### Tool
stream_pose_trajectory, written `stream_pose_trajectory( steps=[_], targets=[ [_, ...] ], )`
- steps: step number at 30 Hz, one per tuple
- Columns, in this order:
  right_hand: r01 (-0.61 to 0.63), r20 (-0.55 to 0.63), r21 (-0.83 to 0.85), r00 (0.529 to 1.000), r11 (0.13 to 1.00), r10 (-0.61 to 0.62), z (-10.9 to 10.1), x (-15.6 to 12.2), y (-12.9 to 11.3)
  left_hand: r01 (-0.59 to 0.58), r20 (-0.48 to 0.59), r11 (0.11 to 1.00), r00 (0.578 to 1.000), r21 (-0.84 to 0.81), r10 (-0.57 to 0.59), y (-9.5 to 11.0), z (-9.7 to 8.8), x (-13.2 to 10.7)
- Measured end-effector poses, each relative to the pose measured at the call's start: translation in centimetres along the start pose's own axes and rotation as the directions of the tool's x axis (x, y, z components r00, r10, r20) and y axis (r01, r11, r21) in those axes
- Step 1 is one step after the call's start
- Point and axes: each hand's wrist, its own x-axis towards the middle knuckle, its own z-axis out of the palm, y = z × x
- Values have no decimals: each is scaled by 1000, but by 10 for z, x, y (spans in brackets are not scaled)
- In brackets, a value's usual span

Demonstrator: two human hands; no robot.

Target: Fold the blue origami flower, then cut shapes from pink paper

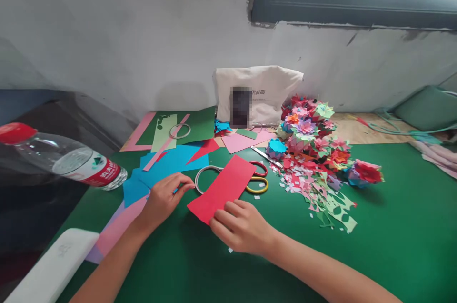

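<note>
right hand (pixel 243 227) pins red paper (pixel 223 187) (flat)

Taking the red sheet (pixel 223 188) as landmark: the green counter (pixel 392 227) right of it and toward the near edge lies bare, giving a hand wide room. Just behind the sheet, scissors (pixel 259 176) and a wire ring (pixel 205 174) block the way, partly under it. Right and behind, paper scraps (pixel 314 193) and a heap of paper flowers (pixel 314 136) crowd the surface. Left of it, blue paper (pixel 171 162) and pink paper (pixel 119 227) cover the counter flat. Far left a bottle (pixel 67 160) lies on its side. Behind all, a cloth bag (pixel 259 91) stands against the wall.
</note>
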Motion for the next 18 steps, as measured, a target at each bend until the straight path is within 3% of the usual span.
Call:
stream_pose_trajectory(
  steps=[4,7,11,13,16,18],
  targets=[
    [-8,23,71,1000,997,6,14,-11,-10,-23,-40,999,999,-40,21,16,-1,-21],
    [7,52,142,999,990,-15,21,-18,-12,-187,-30,976,982,-107,185,32,4,-33],
    [-52,121,212,992,976,27,28,-24,-10,-468,-25,866,882,-178,471,65,26,-47],
    [-87,151,230,987,969,53,29,-25,-9,-590,15,794,801,-146,599,81,39,-53],
    [-156,159,255,980,954,118,29,-24,-8,-652,88,754,749,-80,657,96,51,-57],
    [-210,150,266,973,941,175,28,-24,-7,-659,94,749,743,-70,663,97,52,-57]
  ],
)
